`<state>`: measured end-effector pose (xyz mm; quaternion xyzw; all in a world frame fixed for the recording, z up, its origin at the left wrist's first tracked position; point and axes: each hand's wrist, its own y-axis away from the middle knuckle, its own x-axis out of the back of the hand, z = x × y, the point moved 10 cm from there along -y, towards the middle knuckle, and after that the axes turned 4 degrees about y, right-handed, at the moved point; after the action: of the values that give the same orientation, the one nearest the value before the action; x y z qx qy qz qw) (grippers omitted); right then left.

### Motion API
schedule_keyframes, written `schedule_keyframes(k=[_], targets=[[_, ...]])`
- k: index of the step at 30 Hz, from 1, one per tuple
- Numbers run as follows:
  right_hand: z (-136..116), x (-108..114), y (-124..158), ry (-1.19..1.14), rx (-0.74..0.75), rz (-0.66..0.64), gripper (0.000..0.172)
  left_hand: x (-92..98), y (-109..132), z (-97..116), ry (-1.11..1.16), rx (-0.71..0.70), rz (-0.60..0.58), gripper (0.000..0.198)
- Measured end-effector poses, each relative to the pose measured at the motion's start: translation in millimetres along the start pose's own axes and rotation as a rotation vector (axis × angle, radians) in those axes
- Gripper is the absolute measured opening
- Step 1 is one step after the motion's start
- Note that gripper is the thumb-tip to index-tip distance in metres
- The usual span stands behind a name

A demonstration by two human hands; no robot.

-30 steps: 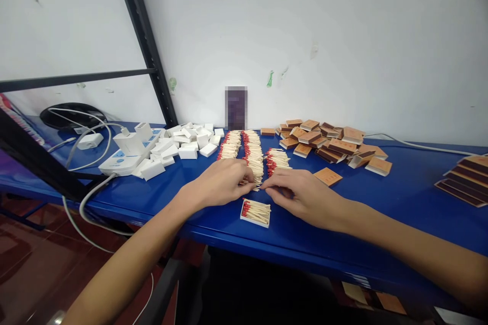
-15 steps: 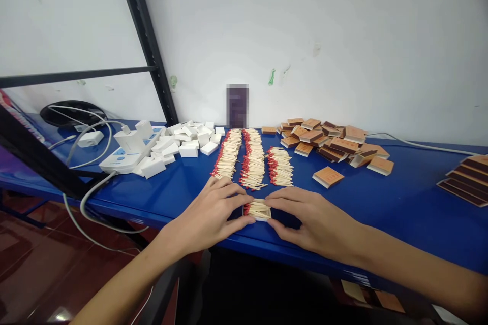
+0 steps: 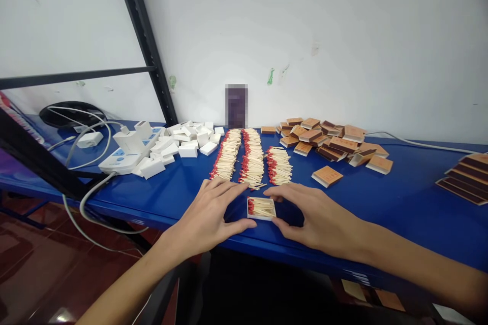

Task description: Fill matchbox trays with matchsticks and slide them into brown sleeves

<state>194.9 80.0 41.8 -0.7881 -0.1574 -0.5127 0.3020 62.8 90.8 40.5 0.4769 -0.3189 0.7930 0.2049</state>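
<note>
A small white matchbox tray [image 3: 261, 218] lies near the table's front edge, filled with red-tipped matches [image 3: 261, 207]. To its left, my left hand [image 3: 213, 213] is open, thumb and fingers spread and apart from the tray. My right hand [image 3: 308, 213] curves around the tray's right end, thumb and fingers wide apart. Its thumb tip is at the near right corner; whether it touches I cannot tell. Just beyond my hands, loose matches lie in three rows: a left row [image 3: 227, 155], a middle row [image 3: 252, 157] and a shorter right row [image 3: 279, 165].
White trays [image 3: 188, 150] are heaped at the left beside a power strip [image 3: 118, 162] with chargers and cables. Brown matchbox sleeves [image 3: 328, 137] pile up at the back right, with a single sleeve [image 3: 327, 176] in front. Dark-sided sleeves [image 3: 467, 180] stack at the far right. A black rack post [image 3: 147, 40] rises left.
My left hand has come off the tray, its fingers spreading. The right hand's grip has loosened and widened. The filled tray sits slightly farther right, with more of it showing.
</note>
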Motion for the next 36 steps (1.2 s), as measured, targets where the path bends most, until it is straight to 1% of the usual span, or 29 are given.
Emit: schedule_keyframes(k=[6, 14, 17, 22, 26, 30, 33, 36], targets=[[7.4, 2.4, -0.9, -0.03, -0.051, -0.01, 0.034, 0.9, 0.2, 1.1, 0.005, -0.011, 0.021, 0.055], [0.2, -0.5, -0.9, -0.092, -0.05, -0.013, 0.032, -0.2, -0.9, 3.3, 0.005, -0.034, 0.028, 0.05], [-1.5, -0.1, -1.9, -0.09, -0.045, -0.015, 0.029, -1.7, -2.0, 3.5, 0.011, -0.04, 0.013, 0.047], [-0.4, -0.9, -2.8, -0.102, -0.052, -0.021, 0.03, -4.4, -0.2, 5.4, 0.022, -0.06, -0.017, 0.038], [-1.0, -1.5, -2.9, -0.12, -0.04, -0.023, 0.026, -8.0, 2.3, 11.0, 0.01, -0.106, -0.07, 0.038], [-5.5, -4.8, -2.0, -0.149, -0.011, -0.064, 0.016, -10.5, 2.3, 14.8, -0.044, -0.133, -0.102, 0.039], [-10.8, -8.8, 0.1, -0.177, 0.015, -0.116, 0.019, -10.9, 2.5, 15.9, -0.067, -0.138, -0.103, 0.039], [-13.3, -8.9, 2.1, -0.175, 0.026, -0.158, 0.021, -8.6, 3.7, 15.1, -0.028, -0.124, -0.096, 0.042]])
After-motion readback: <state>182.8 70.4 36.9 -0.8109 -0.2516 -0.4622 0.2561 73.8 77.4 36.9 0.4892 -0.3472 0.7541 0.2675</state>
